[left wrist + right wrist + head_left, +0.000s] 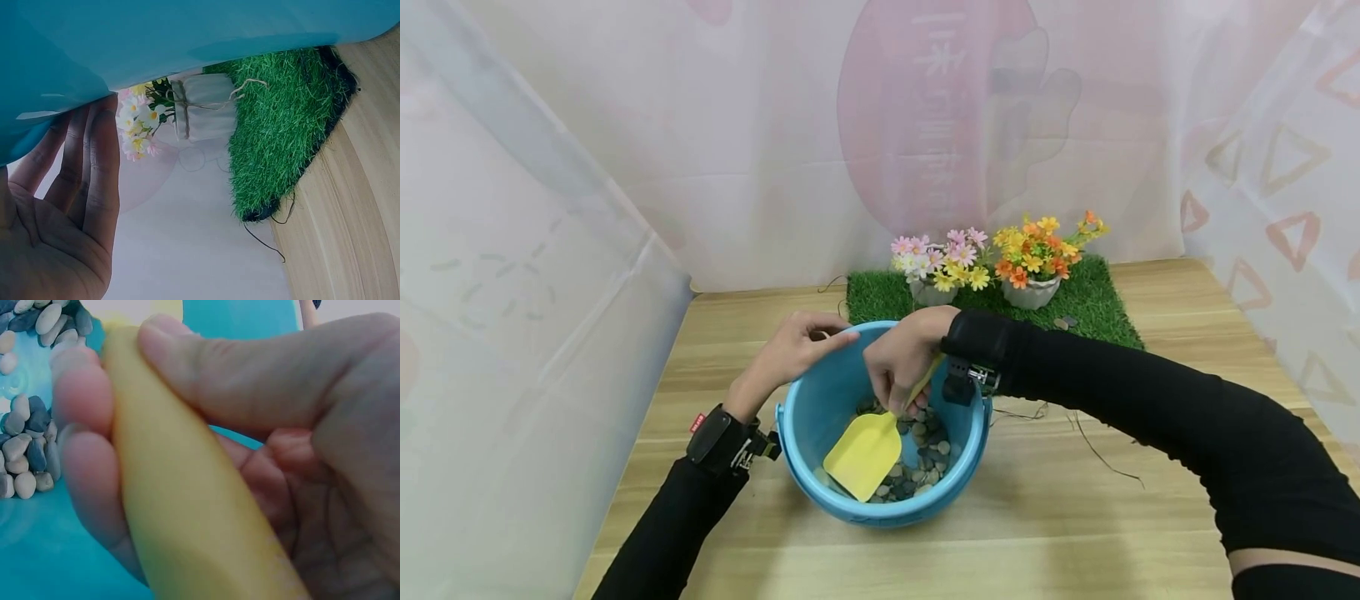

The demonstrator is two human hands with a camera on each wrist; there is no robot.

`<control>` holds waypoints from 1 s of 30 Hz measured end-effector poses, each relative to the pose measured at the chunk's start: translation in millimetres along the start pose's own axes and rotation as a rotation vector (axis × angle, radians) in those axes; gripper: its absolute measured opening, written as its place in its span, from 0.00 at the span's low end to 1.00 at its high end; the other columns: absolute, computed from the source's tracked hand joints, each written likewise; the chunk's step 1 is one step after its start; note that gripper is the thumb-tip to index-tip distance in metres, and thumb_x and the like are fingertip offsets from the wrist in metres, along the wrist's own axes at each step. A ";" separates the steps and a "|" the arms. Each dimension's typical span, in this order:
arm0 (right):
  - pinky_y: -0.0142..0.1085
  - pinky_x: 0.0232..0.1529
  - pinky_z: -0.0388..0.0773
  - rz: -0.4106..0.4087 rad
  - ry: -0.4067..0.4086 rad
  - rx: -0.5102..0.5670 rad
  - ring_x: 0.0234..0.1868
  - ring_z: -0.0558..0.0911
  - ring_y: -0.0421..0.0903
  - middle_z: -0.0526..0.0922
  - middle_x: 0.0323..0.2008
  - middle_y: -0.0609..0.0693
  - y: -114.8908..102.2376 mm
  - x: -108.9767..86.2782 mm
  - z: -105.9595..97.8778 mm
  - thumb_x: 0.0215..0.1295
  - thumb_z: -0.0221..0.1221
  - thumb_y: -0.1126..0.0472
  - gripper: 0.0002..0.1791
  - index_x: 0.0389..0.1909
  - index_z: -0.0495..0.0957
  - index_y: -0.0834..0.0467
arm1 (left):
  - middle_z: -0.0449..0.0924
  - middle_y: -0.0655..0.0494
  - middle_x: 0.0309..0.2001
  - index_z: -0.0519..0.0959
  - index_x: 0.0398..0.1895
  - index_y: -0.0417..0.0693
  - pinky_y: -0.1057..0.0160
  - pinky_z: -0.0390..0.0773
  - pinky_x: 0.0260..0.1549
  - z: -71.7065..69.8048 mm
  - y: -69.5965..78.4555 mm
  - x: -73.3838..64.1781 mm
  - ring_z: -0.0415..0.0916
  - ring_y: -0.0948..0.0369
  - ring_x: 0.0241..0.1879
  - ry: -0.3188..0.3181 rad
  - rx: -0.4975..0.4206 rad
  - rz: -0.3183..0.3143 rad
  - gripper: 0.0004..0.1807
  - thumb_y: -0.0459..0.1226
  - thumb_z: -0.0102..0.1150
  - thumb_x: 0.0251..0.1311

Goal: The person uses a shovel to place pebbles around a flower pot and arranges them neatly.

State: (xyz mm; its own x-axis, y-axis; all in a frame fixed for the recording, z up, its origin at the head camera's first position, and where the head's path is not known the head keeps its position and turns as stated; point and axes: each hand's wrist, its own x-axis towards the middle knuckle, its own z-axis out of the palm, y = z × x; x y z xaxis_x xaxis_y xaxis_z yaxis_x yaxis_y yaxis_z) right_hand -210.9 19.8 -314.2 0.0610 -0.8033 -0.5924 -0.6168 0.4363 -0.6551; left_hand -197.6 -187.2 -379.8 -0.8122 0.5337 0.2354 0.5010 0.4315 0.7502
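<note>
A blue bucket (880, 512) stands on the wooden table with a layer of grey, white and dark pebbles (934, 458) in its bottom. My left hand (790, 354) holds the rim at the far left, thumb on top. Its fingers (100, 169) lie against the outer wall in the left wrist view. Reaching inside, my right hand (904, 358) grips a yellow toy shovel (865, 454) by its handle. The blade points down toward the near left wall, over the pebbles. Close up in the right wrist view, thumb and fingers wrap the handle (181, 487).
Behind the bucket lies a green artificial grass mat (1108, 308). On it stand a pot of pink, white and yellow flowers (943, 262) and a pot of orange and yellow flowers (1033, 258). Small stones (1064, 322) lie near the pots. Thin dark strands (1105, 454) lie right of the bucket.
</note>
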 end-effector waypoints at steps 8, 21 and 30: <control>0.31 0.22 0.69 0.144 0.245 -0.243 0.18 0.74 0.41 0.76 0.17 0.45 -7.6 3.9 11.5 0.61 0.59 0.61 0.09 0.21 0.79 0.52 | 0.80 0.64 0.34 0.82 0.38 0.59 0.61 0.78 0.29 -0.8 -0.1 -0.1 0.77 0.65 0.30 -0.005 0.001 0.007 0.08 0.46 0.55 0.63; 0.32 0.22 0.62 0.355 0.308 -0.470 0.20 0.67 0.41 0.71 0.22 0.46 -10.5 24.9 25.4 0.62 0.58 0.62 0.05 0.30 0.71 0.52 | 0.79 0.65 0.34 0.81 0.39 0.60 0.60 0.78 0.32 -0.4 1.5 -0.1 0.77 0.66 0.32 -0.006 0.024 0.002 0.08 0.47 0.54 0.63; 0.33 0.21 0.60 0.436 0.068 -0.466 0.15 0.61 0.40 0.66 0.12 0.44 9.6 44.9 21.0 0.59 0.62 0.55 0.12 0.19 0.72 0.49 | 0.80 0.66 0.33 0.82 0.39 0.60 0.60 0.78 0.30 -1.7 2.5 -0.9 0.76 0.66 0.31 -0.005 0.016 -0.007 0.09 0.48 0.54 0.63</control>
State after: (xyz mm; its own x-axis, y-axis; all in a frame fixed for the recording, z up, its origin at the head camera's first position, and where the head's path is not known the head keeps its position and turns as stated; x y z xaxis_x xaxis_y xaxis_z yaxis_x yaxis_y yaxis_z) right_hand -197.6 -3.6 -356.8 -0.3132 -0.6223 -0.7174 -0.8511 0.5191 -0.0788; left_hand -196.1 -187.9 -377.1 -0.8143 0.5343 0.2265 0.4996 0.4469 0.7421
